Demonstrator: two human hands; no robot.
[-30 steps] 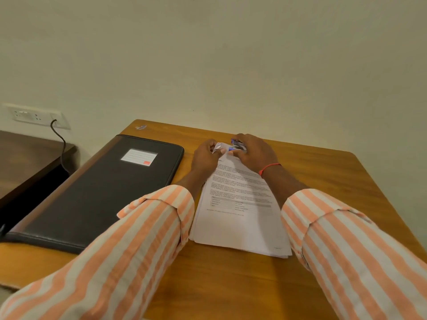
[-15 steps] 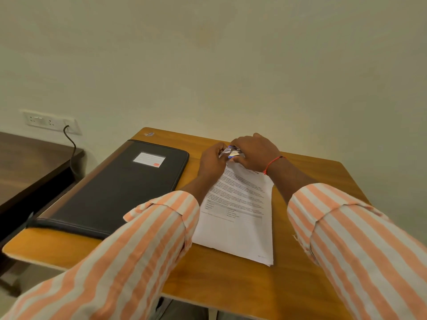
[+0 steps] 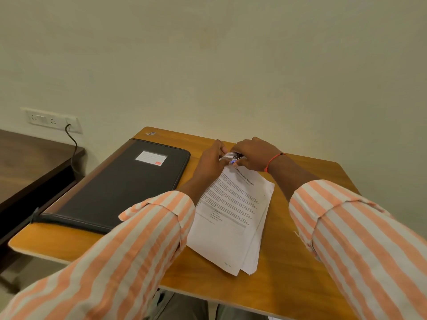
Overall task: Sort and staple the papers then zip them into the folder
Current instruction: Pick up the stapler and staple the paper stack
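Observation:
A stack of printed white papers (image 3: 233, 218) lies on the wooden table (image 3: 300, 273), its lower sheets fanned out a little at the right. At the stack's far top corner my left hand (image 3: 211, 160) pinches the lifted paper corner. My right hand (image 3: 251, 153) is closed on a small stapler (image 3: 235, 157) with a blue and silver body, set against that same corner. Most of the stapler is hidden by my fingers. The black zip folder (image 3: 120, 188) with a white label lies shut on the table's left side, apart from the papers.
A small sticker (image 3: 150, 133) marks the table's far left corner. To the left stands a dark lower surface (image 3: 27, 162), with a wall socket (image 3: 52, 120) and a plugged-in black cable (image 3: 73, 144) above it. The pale wall rises right behind the table.
Both hands stay at the top corner of the papers with the stapler. The lower sheets now show fanned out at the right edge. My head has pulled back, showing more of the table.

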